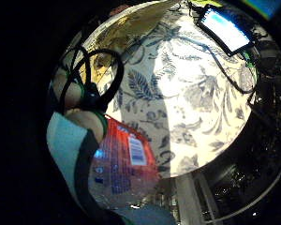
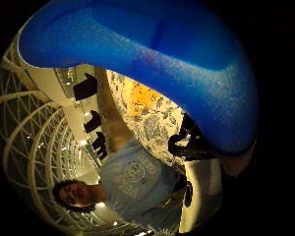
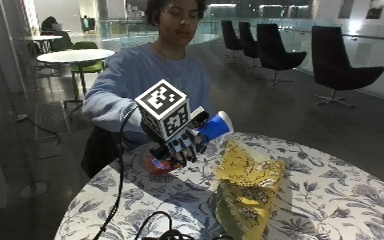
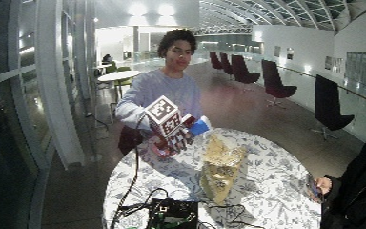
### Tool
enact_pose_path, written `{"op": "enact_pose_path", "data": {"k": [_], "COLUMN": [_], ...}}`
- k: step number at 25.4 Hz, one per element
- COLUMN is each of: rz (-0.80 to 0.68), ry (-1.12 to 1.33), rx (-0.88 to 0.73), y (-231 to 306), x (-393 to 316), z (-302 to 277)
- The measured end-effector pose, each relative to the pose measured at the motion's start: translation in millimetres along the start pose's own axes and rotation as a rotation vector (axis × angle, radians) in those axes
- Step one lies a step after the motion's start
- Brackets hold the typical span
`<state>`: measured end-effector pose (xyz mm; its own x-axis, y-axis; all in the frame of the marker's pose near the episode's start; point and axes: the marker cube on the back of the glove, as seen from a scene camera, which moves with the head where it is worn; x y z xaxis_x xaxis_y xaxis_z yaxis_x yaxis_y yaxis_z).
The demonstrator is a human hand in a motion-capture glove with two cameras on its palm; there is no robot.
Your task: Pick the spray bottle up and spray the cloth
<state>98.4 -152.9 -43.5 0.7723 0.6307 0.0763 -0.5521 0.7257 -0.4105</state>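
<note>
In the outside view my gloved right hand [image 3: 179, 142] grips a spray bottle [image 3: 213, 128] with a blue head and a red body. The bottle is tilted low over the table's edge nearest the person, its blue head pointing towards the yellow cloth [image 3: 245, 182]. That cloth lies crumpled in a heap on the middle of the floral table [image 3: 338, 200], just beside the hand. The blue head [image 2: 162, 59] fills much of the thumb side palm view, with the cloth [image 2: 142, 101] beyond it. The red labelled body [image 1: 126, 159] shows in the little finger side palm view.
A black device [image 4: 170, 212] with cables sits at the table's edge opposite the person. A lit screen [image 1: 225, 28] lies on the floral tablecloth [image 1: 187, 84]. Another person holding a phone [image 4: 313, 183] sits beside the table. Dark chairs [image 3: 342, 65] stand behind.
</note>
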Motion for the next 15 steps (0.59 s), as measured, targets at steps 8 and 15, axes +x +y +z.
{"op": "enact_pose_path", "data": {"k": [8, 15], "rz": [-0.001, 0.003], "ry": [-0.013, -0.025], "rx": [-0.033, -0.038], "y": [-10, -16], "x": [-7, -11], "z": [9, 12]}}
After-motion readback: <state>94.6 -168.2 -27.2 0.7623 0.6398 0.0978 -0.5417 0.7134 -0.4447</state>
